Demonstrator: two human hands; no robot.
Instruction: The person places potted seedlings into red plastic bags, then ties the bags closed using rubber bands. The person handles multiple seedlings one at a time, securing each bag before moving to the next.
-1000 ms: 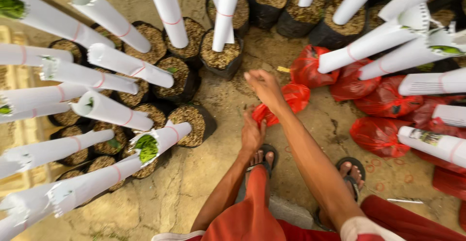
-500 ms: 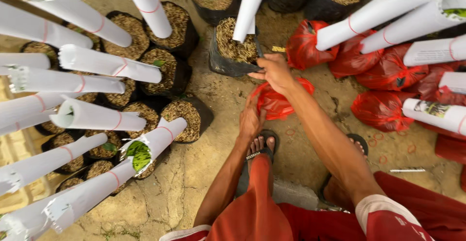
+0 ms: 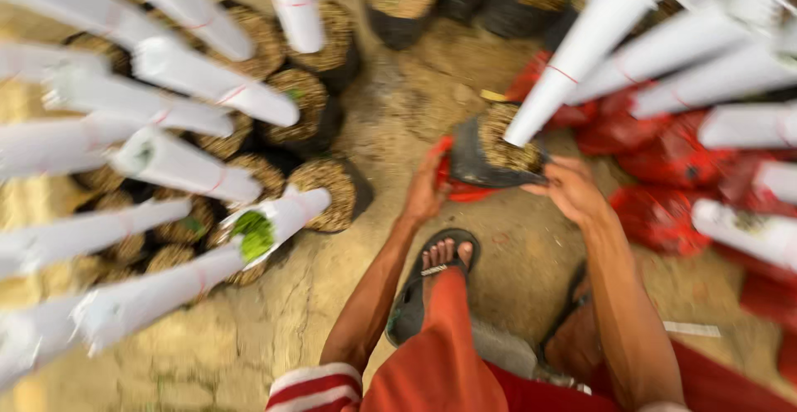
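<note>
Between the left hand (image 3: 427, 188) and right hand (image 3: 573, 190): black seedling bag (image 3: 490, 151), paper-sleeved, tilted, fingers closed on its rim from both sides. Under it, touching: red plastic bag (image 3: 465, 190). Step, by appearance: bagging. Requires steady lowering, sleeve upright.

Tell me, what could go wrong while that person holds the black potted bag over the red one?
The black grow bag sits tilted between the left hand and right hand, so soil might spill. Its tall white paper sleeve leans among neighbouring sleeves and could snag. The red bag underneath looks thin and might tear.
</note>
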